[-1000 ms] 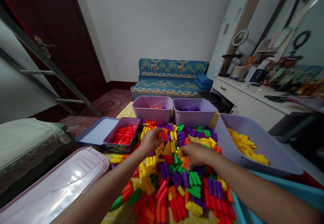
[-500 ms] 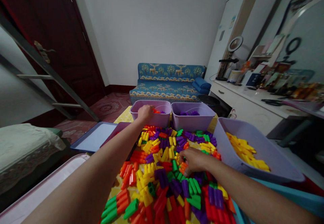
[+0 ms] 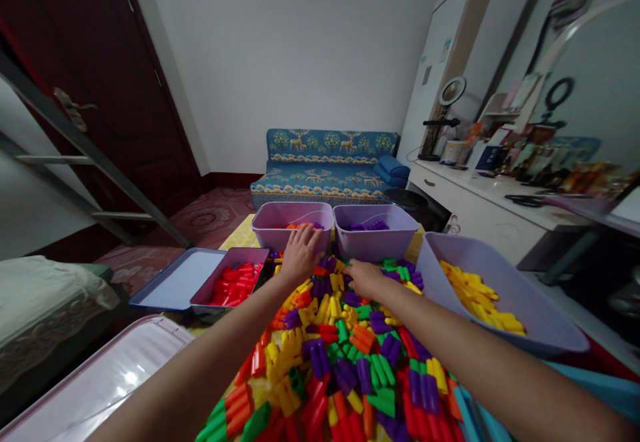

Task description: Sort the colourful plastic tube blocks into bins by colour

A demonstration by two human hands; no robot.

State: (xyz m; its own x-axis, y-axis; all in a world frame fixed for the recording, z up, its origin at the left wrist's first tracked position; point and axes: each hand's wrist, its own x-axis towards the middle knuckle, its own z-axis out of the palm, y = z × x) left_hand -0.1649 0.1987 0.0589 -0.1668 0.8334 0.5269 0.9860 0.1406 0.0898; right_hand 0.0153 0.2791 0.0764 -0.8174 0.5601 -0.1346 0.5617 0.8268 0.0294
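A wide pile of plastic building blocks [image 3: 320, 355], in red, orange, yellow, green and purple, covers the table in front of me. My left hand [image 3: 301, 254] is over the far part of the pile, at the front wall of the left lilac bin [image 3: 265, 229]. Its fingers are stretched out and hold nothing that I can see. Orange and a few purple blocks lie in that bin. My right hand [image 3: 367, 278] reaches down to the pile before the middle lilac bin [image 3: 373, 245], its fingers curled; what they grip is hidden. Purple blocks lie in the middle bin.
On the right stands a lilac bin [image 3: 430, 282] holding yellow blocks. A box [image 3: 257, 255] with red blocks is at the left, beside a blue-rimmed lid [image 3: 175, 279]. Nearer lies a translucent lid [image 3: 125, 369]. Turquoise plastic [image 3: 595, 379] shows at lower right.
My left hand has come out of the left bin toward me, and its fingers have spread. My right hand has moved away from me across the pile, leaving the orange block there.
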